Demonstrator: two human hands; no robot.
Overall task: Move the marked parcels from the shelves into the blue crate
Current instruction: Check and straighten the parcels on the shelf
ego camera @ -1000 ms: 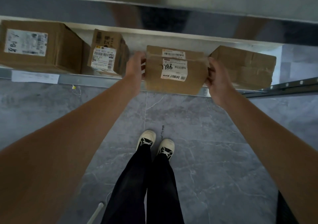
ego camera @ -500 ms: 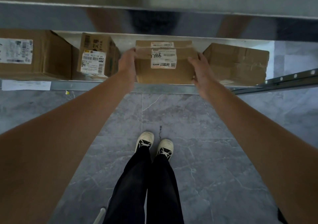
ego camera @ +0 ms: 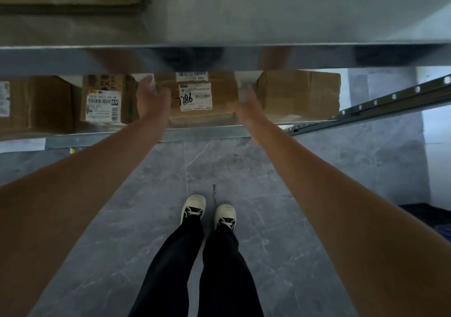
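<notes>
From the head view, a brown cardboard parcel with a white label handwritten "786" (ego camera: 202, 97) sits on the grey metal shelf (ego camera: 205, 132). The left hand (ego camera: 152, 98) and right hand (ego camera: 249, 104) flank it, fingers loose and spread, blurred, grasping nothing.

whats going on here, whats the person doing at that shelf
A person stands facing a metal shelf that holds a row of brown cardboard parcels. Both arms reach toward the middle parcel with a handwritten number on its white label. The left hand and right hand are open on either side of it, blurred, and neither grips it. The parcel sits on the shelf between a smaller labelled box and a plain taped box. No blue crate can be made out.
</notes>
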